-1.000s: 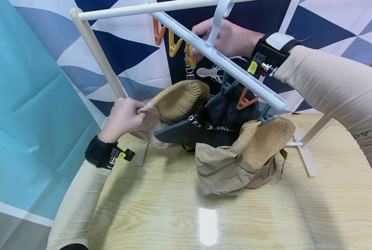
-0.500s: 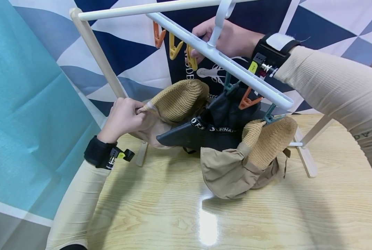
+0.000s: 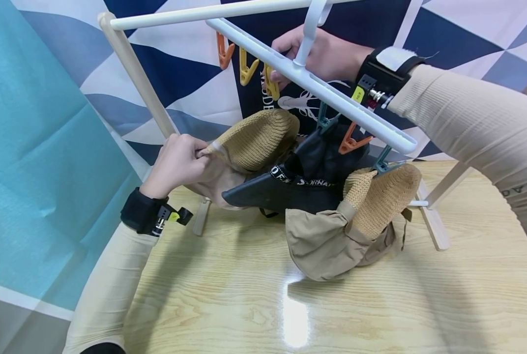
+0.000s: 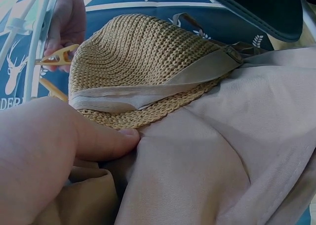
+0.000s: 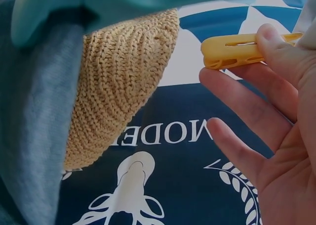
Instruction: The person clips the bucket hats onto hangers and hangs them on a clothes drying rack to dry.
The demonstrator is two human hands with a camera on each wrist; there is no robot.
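My left hand (image 3: 177, 162) pinches the fabric brim of a sun hat with a knitted straw crown (image 3: 254, 140). In the left wrist view the thumb presses where the straw crown (image 4: 143, 62) meets the beige cloth (image 4: 187, 156). Behind the pale blue hanger (image 3: 356, 101), my right hand (image 3: 327, 51) pinches a yellow clip (image 3: 271, 83). Thumb and forefinger squeeze this clip (image 5: 234, 49) in the right wrist view, while the other fingers are spread. The clip is above the straw crown, apart from it.
A black hat (image 3: 263, 191) and a second straw-and-cloth hat (image 3: 374, 206) hang from the hanger's right half by teal clips (image 3: 384, 164). Bare orange (image 3: 224, 51) and yellow clips (image 3: 248, 69) dangle at left. A white rail (image 3: 170, 18) and wooden legs (image 3: 139, 78) frame the table (image 3: 228, 295).
The hanger's lower end and its hanging hats have swung slightly right. My left hand has risen a little with the hat; my right hand stays on the yellow clip.
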